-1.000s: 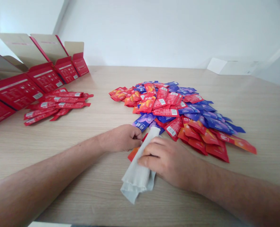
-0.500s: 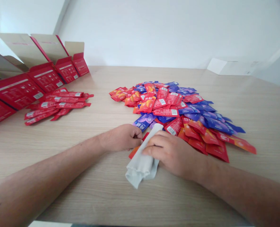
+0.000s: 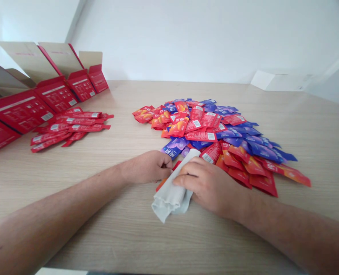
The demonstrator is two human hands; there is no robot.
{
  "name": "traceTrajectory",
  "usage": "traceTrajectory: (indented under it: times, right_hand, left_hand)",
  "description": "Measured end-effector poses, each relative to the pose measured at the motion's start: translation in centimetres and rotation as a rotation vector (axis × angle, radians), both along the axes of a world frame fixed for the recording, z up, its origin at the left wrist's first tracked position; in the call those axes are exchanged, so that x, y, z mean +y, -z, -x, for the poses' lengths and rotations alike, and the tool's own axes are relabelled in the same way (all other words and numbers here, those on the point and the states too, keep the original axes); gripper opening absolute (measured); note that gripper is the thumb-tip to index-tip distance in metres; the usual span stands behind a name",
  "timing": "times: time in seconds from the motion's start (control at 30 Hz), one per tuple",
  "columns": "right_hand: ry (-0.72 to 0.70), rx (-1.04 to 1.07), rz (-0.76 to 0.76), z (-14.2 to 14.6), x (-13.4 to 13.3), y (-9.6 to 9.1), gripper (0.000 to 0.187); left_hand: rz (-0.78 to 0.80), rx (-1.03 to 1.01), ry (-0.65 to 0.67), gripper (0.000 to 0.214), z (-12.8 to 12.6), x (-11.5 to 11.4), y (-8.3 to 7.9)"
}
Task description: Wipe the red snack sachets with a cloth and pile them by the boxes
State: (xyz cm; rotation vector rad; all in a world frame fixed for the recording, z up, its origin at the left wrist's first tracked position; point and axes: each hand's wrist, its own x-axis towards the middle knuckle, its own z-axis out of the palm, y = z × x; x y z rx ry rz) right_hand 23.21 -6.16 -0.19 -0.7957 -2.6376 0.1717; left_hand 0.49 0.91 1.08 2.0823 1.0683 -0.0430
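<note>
My right hand (image 3: 206, 185) presses a folded pale grey cloth (image 3: 171, 196) down on a red sachet (image 3: 165, 179) that lies on the wooden table (image 3: 123, 233). Its fingers curl over the cloth. My left hand (image 3: 148, 167) is closed in a pinch on the same sachet's left edge, right beside the cloth. Just beyond both hands spreads a big heap of red, orange and blue sachets (image 3: 215, 133).
A smaller group of long red sachets (image 3: 68, 128) lies at the left. Behind it stand several open red cartons (image 3: 46, 95) with raised flaps. A flat white box (image 3: 278, 80) rests at the far right by the wall.
My right hand slid the cloth forward over the red sachet toward the heap, so less cloth trails toward me. The left hand stayed put.
</note>
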Motion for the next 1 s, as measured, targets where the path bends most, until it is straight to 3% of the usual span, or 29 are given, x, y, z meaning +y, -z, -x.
traceTrajectory:
  times: [0.13,0.33,0.5,0.67,0.73,0.87,1.0]
  right_hand:
    - [-0.126,-0.044,-0.005,0.31,-0.43,-0.24,0.023]
    - [0.034,0.027,0.015,0.08,-0.02,0.25,0.025]
    - [-0.11,-0.039,0.008,0.41,-0.65,-0.02,0.022]
    - [0.025,0.02,0.027,0.18,-0.3,0.42,0.022]
    - [0.016,0.011,0.028,0.28,-0.39,0.23,0.021]
    - [-0.13,-0.037,0.016,0.49,-0.66,-0.23,0.02]
    - [-0.013,0.012,0.015,0.17,-0.33,0.41,0.024]
  left_hand:
    - [-0.003,-0.001,-0.004,0.019,0.02,-0.04,0.03]
    - [0.016,-0.004,-0.01,0.015,0.08,0.01,0.21]
    - [-0.005,-0.003,0.003,0.019,0.11,-0.04,0.13]
    - [0.0,0.007,0.006,0.015,0.2,-0.27,0.33]
    - [0.0,0.005,0.004,0.015,0.18,-0.22,0.27]
    - [-0.014,-0.007,0.01,0.019,0.17,0.01,0.14]
    - [-0.005,-0.004,0.01,0.017,0.23,-0.14,0.41]
